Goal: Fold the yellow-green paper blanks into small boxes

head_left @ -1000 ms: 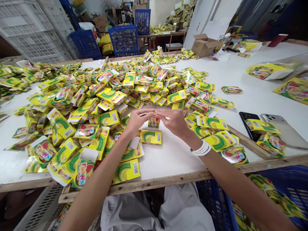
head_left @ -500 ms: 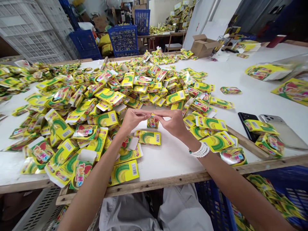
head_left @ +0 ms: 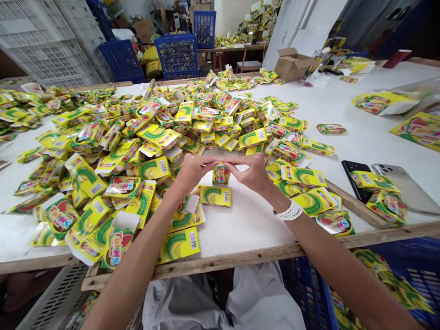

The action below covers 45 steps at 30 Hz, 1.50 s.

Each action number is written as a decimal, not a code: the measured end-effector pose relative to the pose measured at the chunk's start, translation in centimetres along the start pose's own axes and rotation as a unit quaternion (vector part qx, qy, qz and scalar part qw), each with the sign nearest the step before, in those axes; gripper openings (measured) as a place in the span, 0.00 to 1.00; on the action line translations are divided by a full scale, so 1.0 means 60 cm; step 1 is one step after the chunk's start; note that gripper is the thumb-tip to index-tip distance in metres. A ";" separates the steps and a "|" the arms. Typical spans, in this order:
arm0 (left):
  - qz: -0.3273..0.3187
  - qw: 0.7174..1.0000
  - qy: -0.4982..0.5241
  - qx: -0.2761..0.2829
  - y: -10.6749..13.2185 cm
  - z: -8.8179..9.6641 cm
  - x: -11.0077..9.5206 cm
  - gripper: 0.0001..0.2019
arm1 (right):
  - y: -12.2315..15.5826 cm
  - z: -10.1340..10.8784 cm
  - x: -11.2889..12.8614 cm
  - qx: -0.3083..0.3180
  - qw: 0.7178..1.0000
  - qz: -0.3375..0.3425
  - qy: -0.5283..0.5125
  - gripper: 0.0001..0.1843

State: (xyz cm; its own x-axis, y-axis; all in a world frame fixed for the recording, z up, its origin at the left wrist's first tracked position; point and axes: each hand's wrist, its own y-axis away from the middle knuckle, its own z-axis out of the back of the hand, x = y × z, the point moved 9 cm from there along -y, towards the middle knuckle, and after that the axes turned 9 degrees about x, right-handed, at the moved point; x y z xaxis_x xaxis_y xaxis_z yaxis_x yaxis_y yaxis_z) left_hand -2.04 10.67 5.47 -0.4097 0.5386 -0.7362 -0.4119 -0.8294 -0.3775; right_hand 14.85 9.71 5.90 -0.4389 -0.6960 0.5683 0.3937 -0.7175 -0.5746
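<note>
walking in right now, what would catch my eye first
A huge heap of glossy yellow-and-green printed packets covers most of the white worktable, straight ahead. At its near edge, the bare left hand and right hand meet above a small upright packet. Behind the table, a blue plastic crate stands out.

Glossy printed packets (head_left: 150, 168), apparently coated card, cover a smooth matt white bench (head_left: 240, 238) edged in rough bare wood (head_left: 220, 262). Blue plastic crate (head_left: 309, 293) at 5 o'clock, white plastic crates (head_left: 44, 46) at 10, dull cardboard carton (head_left: 292, 64) at 1.
</note>
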 end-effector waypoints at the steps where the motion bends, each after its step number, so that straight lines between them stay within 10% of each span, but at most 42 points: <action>1: -0.005 1.000 -0.010 -0.004 0.001 -0.001 -0.002 0.19 | -0.001 0.000 -0.002 0.012 1.000 -0.003 0.002 0.08; 22: -0.072 0.996 0.031 0.047 -0.003 -0.018 -0.046 0.20 | 0.000 0.008 0.016 0.071 0.996 0.023 -0.047 0.07; 45: 0.012 0.988 0.148 0.043 -0.006 -0.014 0.004 0.17 | 0.000 0.001 0.004 0.044 0.999 -0.008 -0.026 0.08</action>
State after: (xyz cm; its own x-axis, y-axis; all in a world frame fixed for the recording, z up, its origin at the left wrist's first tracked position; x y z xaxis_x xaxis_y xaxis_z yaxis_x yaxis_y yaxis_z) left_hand -1.33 10.96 4.94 -0.1699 0.4406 -0.8815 -0.4782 -0.8190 -0.3172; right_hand 14.77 9.54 6.09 -0.4047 -0.6832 0.6078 0.4575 -0.7268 -0.5124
